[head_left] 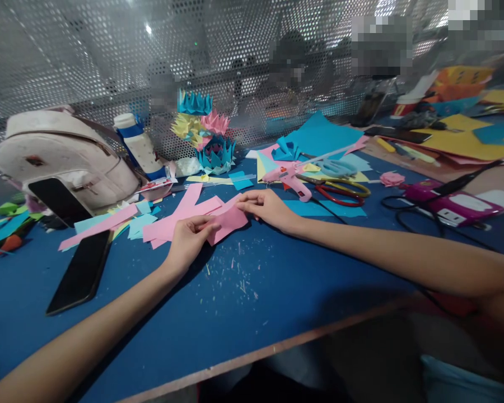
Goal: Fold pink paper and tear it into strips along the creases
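Between my hands is a strip of pink paper (230,220), slightly bent and raised off the blue table. My left hand (188,239) pinches its left end between thumb and fingers. At the upper right corner, my right hand (265,208) is closed on the same strip. More pink paper strips (174,219) lie crossed just behind my left hand. To the right of my right hand rests a pink glue gun (292,178), with red- and yellow-handled scissors (340,191) beside it. Tiny paper scraps (239,280) are scattered in front of the strip.
Two dark phones, one flat (82,271) and one propped (61,201), are at left near a white backpack (63,151). A bottle (138,145) and folded paper flowers (205,134) stand behind. A purple power strip (453,202) with black cables lies right.
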Demonstrator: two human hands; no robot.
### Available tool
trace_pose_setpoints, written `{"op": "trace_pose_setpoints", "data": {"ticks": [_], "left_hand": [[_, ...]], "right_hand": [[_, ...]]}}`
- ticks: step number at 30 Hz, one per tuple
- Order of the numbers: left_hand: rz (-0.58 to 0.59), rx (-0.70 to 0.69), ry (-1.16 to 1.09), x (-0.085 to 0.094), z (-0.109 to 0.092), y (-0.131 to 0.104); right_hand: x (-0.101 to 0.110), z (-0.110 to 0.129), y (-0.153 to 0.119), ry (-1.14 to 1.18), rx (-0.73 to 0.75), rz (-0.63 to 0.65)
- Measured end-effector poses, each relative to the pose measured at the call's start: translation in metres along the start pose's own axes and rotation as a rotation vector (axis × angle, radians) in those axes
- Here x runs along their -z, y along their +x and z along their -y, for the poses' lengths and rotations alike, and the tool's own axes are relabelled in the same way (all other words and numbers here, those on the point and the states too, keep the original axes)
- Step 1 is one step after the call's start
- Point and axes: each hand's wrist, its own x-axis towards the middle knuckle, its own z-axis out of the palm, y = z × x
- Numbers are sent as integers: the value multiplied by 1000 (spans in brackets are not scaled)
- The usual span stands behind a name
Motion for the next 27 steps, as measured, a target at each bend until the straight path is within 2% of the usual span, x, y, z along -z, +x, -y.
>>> {"op": "trace_pose_setpoints", "data": {"ticks": [3,5,9,13,15,20,27], "left_hand": [[-25,11,-14,0,-2,-1],[-36,19,-22,0,-3,-1],[-51,34,-29,-1,-4,-2],[-53,38,-32,0,-4,-1],[-50,37,-33,0,-4,-1],[-41,39,-30,1,-3,-2],[-49,50,-52,1,-2,-2]], "right_hand": [[1,-3,1,31,-75,63],[1,-4,2,51,-94,58],[1,-4,3,53,-72,12],[0,-2,1,92,-48,120],[0,-2,-1,95,-22,134],[0,-1,-3,0,57,121],[0,-1,-2,-130,62,89]]}}
